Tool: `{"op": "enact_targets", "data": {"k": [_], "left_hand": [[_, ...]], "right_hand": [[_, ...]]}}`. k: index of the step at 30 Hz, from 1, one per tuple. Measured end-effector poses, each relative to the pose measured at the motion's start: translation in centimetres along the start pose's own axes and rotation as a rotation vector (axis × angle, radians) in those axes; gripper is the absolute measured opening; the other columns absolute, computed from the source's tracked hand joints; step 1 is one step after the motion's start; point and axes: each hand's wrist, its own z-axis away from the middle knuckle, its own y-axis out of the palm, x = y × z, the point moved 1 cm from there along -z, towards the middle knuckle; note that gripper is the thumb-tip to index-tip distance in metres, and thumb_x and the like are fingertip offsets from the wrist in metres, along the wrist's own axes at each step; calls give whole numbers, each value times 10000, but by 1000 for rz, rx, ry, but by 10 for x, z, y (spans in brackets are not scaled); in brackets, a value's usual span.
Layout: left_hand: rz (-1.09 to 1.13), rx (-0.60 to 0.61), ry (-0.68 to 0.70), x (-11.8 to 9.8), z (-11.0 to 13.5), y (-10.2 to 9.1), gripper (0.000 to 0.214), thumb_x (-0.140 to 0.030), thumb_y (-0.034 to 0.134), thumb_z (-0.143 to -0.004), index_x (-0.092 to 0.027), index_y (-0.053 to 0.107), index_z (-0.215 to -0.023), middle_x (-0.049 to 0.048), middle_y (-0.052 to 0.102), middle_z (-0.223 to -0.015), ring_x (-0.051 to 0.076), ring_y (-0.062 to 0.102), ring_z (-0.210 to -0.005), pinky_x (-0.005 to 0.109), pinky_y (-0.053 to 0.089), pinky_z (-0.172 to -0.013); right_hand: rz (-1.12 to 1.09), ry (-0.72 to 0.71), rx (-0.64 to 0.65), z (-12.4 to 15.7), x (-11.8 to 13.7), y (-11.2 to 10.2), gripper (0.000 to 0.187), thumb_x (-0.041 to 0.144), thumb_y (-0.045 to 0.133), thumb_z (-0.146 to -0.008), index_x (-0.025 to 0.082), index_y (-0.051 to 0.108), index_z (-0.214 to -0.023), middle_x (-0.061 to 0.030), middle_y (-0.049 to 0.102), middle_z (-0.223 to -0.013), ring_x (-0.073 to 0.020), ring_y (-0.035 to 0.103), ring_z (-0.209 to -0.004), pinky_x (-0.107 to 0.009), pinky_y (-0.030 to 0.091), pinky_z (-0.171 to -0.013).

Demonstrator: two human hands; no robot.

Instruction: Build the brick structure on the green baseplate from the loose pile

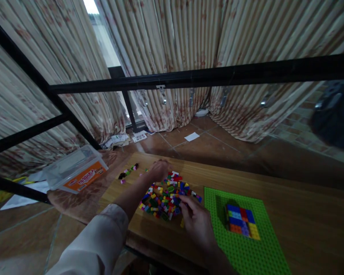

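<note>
While the left hand curls, right-hand fingers pinch narrowly beside plastic bricks.

You wore a long, loose sleeve of off-white cloth, which showed at about seven o'clock in the head view. The fabric looked soft and matte, with deep creases running along it and a bunched fold near its end, where the edge sat partway along your left forearm. Past that edge the forearm was bare, and so was your left hand, just below the middle of the view at six o'clock. Your right hand lay nearer five o'clock and was bare too. Your right forearm faded into shadow at the bottom edge, which hid anything worn further up that arm.
</note>
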Motion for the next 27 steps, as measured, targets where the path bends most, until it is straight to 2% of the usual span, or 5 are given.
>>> {"op": "enact_targets", "data": {"k": [5,12,17,20,27], "left_hand": [[-32,41,-79,-29,-11,1,297,-385,585,-755,-170,707,-920,133,693,-1017,304,601,-1017,419,440,-921],[-45,14,-200,-47,-16,0,271,-273,601,-724,-101,673,-920,202,679,-1008,345,610,-1009,467,423,-907],[63,-85,-157,-52,21,-23,280,-260,498,-805,-151,637,-1023,114,692,-981,247,627,-975,386,442,-908],[766,-186,-128,-59,63,-29,285,-314,545,-790,-143,621,-1006,83,683,-951,199,641,-875,313,495,-801],[1857,134,-189,-88,111,6,262,-239,685,-705,-145,652,-948,67,679,-959,159,656,-791,316,518,-806]], "right_hand": [[-10,11,-6,-1,5,-8,267,192,441,-903,232,679,-1019,-47,699,-998,-173,649,-909,-293,502,-815],[-60,25,-10,-1,15,-16,257,186,447,-905,234,680,-1002,-39,699,-951,-167,642,-872,-287,493,-788],[-96,66,-59,-4,19,-25,233,229,460,-907,222,683,-976,-43,693,-904,-172,642,-831,-280,497,-735],[-197,148,-117,-7,21,-32,236,285,478,-905,207,673,-1013,-51,687,-926,-167,648,-798,-267,512,-694],[-243,9,53,-8,34,-51,288,286,474,-917,263,640,-1150,-52,614,-1144,-177,581,-1048,-310,473,-910]]}}
